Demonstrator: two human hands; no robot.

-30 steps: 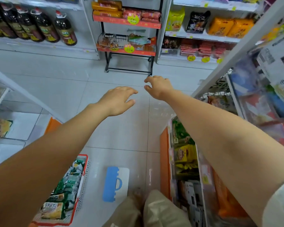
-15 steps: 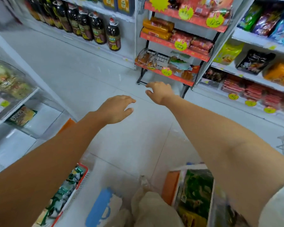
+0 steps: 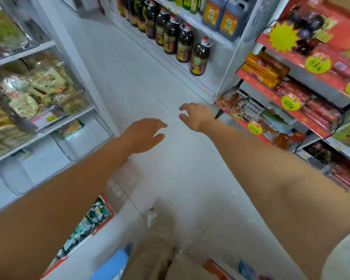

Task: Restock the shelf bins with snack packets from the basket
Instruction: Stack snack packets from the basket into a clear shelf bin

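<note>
Nearest the camera, the person's beige trousers (image 3: 160,251) fill the bottom middle. Beside them lies a flat blue object (image 3: 109,267); it is cut off by the frame edge, so I cannot tell what it is. Just left of it, the red-rimmed basket (image 3: 109,211) sits on the floor (image 3: 170,178) at the foot of the left shelving, partly hidden under the left forearm. It is probably parked there so stock is in easy reach. The snack packets (image 3: 89,221), green and white, lie piled inside it.

Both bare arms stretch forward over the aisle. The left hand (image 3: 146,134) is palm down with loosely spread fingers, and the right hand (image 3: 194,116) has its fingers lightly curled with the thumb apart. The 2 hands are near each other, not touching, and neither holds anything, so no packet is in transit yet.

On the left, the clear bins (image 3: 42,85) are packed with beige packets, their see-through fronts showing the stock. The lower bins (image 3: 93,138) look nearly bare and are likely the ones to fill. On the right stands a red rack (image 3: 271,85) of sausages with yellow price tags. Farthest off, dark bottles (image 3: 170,33) line the back shelf.
</note>
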